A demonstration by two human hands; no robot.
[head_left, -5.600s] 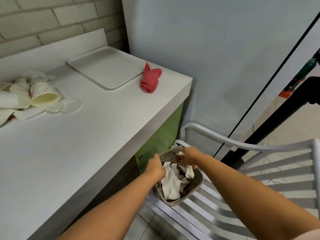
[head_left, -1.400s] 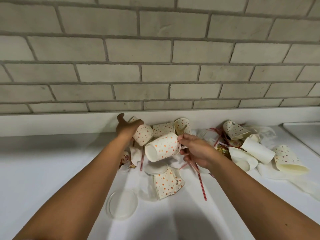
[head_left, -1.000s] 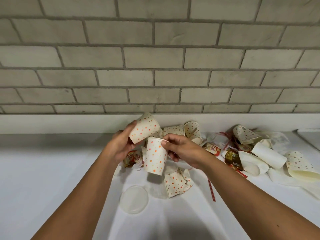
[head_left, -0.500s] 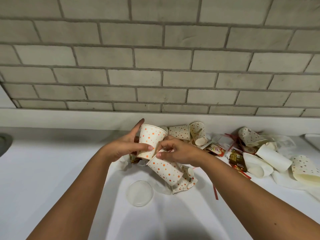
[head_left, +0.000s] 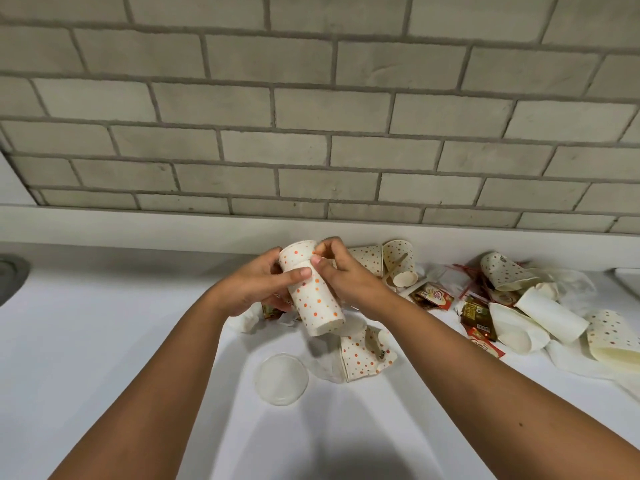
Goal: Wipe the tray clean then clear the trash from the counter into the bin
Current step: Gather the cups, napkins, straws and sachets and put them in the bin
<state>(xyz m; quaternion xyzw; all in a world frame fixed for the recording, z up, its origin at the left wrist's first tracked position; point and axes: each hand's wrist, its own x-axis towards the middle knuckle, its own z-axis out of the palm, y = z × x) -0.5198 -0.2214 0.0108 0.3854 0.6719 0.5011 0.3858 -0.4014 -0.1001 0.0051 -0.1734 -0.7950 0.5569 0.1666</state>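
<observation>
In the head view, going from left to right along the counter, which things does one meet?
Left hand, nested dotted cups, right hand, red-and-white sachet, plain white cup, flattened dotted cup.

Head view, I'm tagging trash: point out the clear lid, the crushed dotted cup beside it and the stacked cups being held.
clear lid (head_left: 281,379), head view, centre of disc.
crushed dotted cup (head_left: 363,355), head view, flattened side.
stacked cups (head_left: 313,299), head view, lower cup's wall.

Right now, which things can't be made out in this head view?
The bin: outside the head view.
The tray: only a corner shows; the right edge cuts it, so its cleanliness is unknown.
The stacked cups: the left hand and right hand partly cover them; insides hidden.
The packets: print too small to read.
A grey round thing: cut by the left edge.
</observation>
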